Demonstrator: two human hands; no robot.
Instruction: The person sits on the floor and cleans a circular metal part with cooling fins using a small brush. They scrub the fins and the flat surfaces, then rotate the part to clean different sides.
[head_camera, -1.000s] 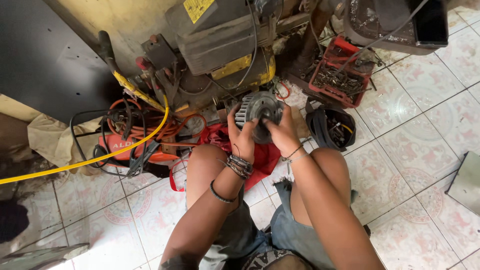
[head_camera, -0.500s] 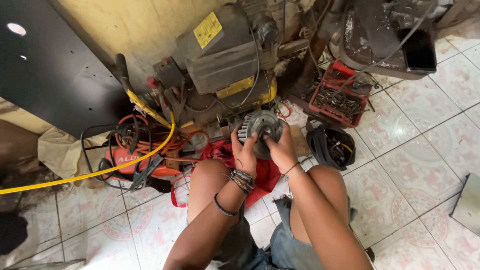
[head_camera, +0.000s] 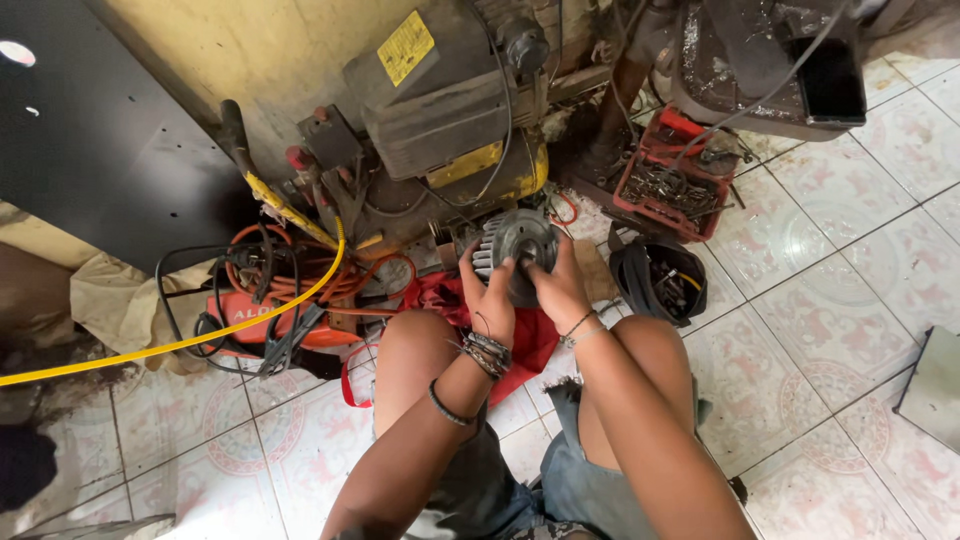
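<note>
Both hands, left and right, are clamped around the finned motor part, held over the red cloth above the knees; looks like mid-inspection, next move needs a firm two-handed turn.

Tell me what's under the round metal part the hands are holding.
A red cloth lies under the round metal part, spread between the knees. The left hand and right hand cover its lower half; anything beneath stays hidden.

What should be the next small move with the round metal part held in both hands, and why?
Probably lower the round metal part onto the red cloth below. Left hand and right hand hold it in the air above the knees, so it has no support.
</note>
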